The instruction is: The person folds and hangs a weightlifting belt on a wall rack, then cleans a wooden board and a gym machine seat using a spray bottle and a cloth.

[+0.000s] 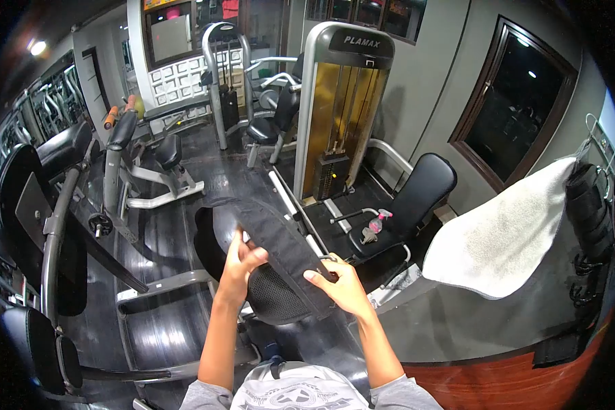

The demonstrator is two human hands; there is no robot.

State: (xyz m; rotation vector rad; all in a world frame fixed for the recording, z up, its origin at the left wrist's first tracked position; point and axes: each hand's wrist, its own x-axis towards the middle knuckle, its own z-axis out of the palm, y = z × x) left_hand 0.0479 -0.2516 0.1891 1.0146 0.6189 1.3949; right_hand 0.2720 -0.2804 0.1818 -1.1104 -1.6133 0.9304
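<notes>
Black cloth and mesh make up the wide piece [283,263] at the centre of the frame, between our two hands and above the dark floor [164,331]. Our left hand [236,266] is at its left side, thumb and fingers bent near the mesh — the fingertips blur, so we cannot tell how firmly they close. Our right hand [338,283] pinches its lower right end between thumb and fingers. Two points of support probably suit so floppy a thing, spreading it flat and turning it toward us.

Around it, a padded machine [51,239] crowds the left edge; next, in the upper left, comes a pair of orange grips [111,117]. At upper centre we see a tall machine marked PLAMAX [342,116], part of its floor frame hidden behind our piece. Right of centre, a black seat [393,240] bears a pink-topped bottle [376,224] (with something pale and crumpled beside it, too small to name). Farther right, a white towel [502,229] — seemingly hung from the right edge — blocks our view of what lies behind.
</notes>
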